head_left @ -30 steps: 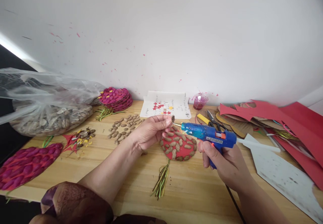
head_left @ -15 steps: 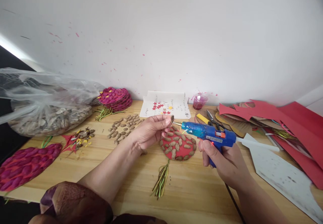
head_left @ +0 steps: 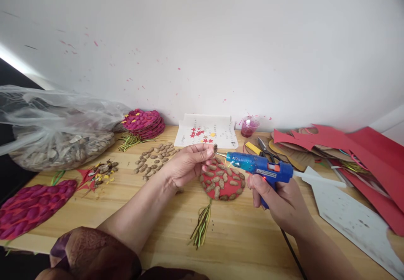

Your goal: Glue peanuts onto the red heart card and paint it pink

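Note:
Between the thumb and fingertips of my left hand [head_left: 189,162] is a brown peanut shell [head_left: 215,148]. My right hand [head_left: 280,200] grips a blue hot glue gun [head_left: 261,168] with a white glue stick out of its back. The gun's metal nozzle points left and meets or nearly meets the shell; I cannot tell which. Below them lies a round red card [head_left: 212,192] with peanut shells on it, partly hidden by my left hand. A yellow, green and dark yarn tassel [head_left: 201,227] hangs off its near edge.
Loose peanut shells [head_left: 151,162] lie left of my hands. Further left are a plastic bag of shells [head_left: 63,145], magenta discs [head_left: 143,124] and shell scraps [head_left: 105,172]. Behind stand a paper with stars [head_left: 206,130] and a cup [head_left: 250,126]. Scissors [head_left: 268,149] and red card offcuts [head_left: 362,153] lie right.
The glue gun and my right hand have shifted very slightly left, the nozzle staying at the shell. My left hand is practically still.

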`<action>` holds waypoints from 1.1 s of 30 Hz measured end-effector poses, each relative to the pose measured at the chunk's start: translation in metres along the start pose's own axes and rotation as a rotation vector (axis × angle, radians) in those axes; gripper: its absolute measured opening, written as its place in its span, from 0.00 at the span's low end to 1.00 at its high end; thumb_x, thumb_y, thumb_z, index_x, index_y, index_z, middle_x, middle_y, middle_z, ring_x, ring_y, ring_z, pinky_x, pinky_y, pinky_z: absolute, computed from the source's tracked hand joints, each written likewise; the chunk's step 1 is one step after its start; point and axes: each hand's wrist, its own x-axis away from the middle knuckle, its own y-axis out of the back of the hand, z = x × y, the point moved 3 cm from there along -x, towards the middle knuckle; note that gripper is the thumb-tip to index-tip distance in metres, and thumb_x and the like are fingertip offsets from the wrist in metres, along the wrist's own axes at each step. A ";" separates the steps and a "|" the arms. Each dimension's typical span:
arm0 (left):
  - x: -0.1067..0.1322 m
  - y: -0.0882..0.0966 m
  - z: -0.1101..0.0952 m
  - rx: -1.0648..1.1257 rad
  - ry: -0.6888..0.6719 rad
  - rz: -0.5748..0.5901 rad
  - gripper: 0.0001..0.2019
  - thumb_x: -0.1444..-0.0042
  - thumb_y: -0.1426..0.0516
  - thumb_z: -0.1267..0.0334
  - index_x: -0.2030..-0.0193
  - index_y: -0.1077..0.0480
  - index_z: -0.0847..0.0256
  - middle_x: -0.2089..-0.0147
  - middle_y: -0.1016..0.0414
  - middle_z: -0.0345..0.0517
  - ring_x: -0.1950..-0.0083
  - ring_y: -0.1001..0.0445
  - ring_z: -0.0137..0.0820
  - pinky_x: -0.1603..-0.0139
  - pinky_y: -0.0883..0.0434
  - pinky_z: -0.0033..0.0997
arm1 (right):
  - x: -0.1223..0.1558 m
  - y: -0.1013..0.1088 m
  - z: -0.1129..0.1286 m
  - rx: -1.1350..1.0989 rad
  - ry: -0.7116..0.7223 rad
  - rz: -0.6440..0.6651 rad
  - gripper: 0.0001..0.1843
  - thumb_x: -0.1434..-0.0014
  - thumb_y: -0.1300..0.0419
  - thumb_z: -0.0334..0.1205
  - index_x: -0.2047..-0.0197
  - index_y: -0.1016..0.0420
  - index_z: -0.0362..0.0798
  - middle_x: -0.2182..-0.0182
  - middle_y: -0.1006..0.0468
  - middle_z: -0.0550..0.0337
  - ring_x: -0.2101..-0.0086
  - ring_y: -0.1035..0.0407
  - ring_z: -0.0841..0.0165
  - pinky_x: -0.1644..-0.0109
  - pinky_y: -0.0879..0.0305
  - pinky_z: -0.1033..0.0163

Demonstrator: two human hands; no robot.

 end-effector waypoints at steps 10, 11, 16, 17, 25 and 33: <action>0.005 0.000 -0.003 -0.145 -0.052 -0.070 0.17 0.57 0.24 0.60 0.69 0.23 0.67 0.73 0.28 0.41 0.73 0.31 0.23 0.71 0.30 0.23 | -0.012 0.005 -0.012 0.104 -0.066 -0.074 0.25 0.32 0.43 0.60 0.69 0.25 0.48 0.82 0.27 0.61 0.79 0.32 0.69 0.76 0.38 0.63; 0.006 -0.001 -0.003 -0.193 -0.051 -0.083 0.17 0.57 0.24 0.59 0.68 0.22 0.66 0.72 0.26 0.42 0.73 0.29 0.24 0.69 0.29 0.24 | -0.014 0.005 -0.014 0.112 -0.072 -0.076 0.25 0.32 0.43 0.61 0.69 0.25 0.48 0.80 0.26 0.60 0.78 0.30 0.68 0.74 0.37 0.63; 0.010 -0.011 0.004 -0.607 -0.064 -0.117 0.13 0.53 0.26 0.58 0.66 0.18 0.65 0.69 0.20 0.46 0.70 0.27 0.28 0.66 0.29 0.27 | -0.024 0.004 -0.029 0.033 -0.147 -0.082 0.26 0.34 0.43 0.64 0.68 0.27 0.48 0.74 0.24 0.61 0.75 0.28 0.70 0.71 0.34 0.64; 0.011 -0.014 0.006 -0.701 -0.063 -0.111 0.11 0.51 0.28 0.59 0.66 0.18 0.64 0.69 0.20 0.47 0.71 0.27 0.28 0.68 0.30 0.26 | -0.025 0.003 -0.032 0.022 -0.170 -0.083 0.27 0.34 0.43 0.65 0.68 0.28 0.48 0.75 0.24 0.62 0.75 0.28 0.70 0.71 0.34 0.64; 0.014 -0.031 0.028 -1.220 -0.232 -0.135 0.04 0.49 0.34 0.70 0.71 0.18 0.58 0.71 0.22 0.44 0.70 0.31 0.31 0.70 0.38 0.28 | -0.027 -0.006 -0.039 -0.062 -0.297 -0.049 0.27 0.37 0.41 0.67 0.67 0.28 0.49 0.79 0.26 0.63 0.79 0.26 0.67 0.77 0.34 0.64; 0.013 -0.042 0.034 -1.606 -0.232 -0.131 0.08 0.47 0.37 0.71 0.71 0.18 0.55 0.70 0.22 0.43 0.69 0.30 0.34 0.65 0.37 0.32 | -0.026 -0.013 -0.053 -0.014 -0.236 -0.086 0.25 0.35 0.43 0.65 0.67 0.28 0.50 0.79 0.25 0.62 0.78 0.27 0.66 0.73 0.33 0.61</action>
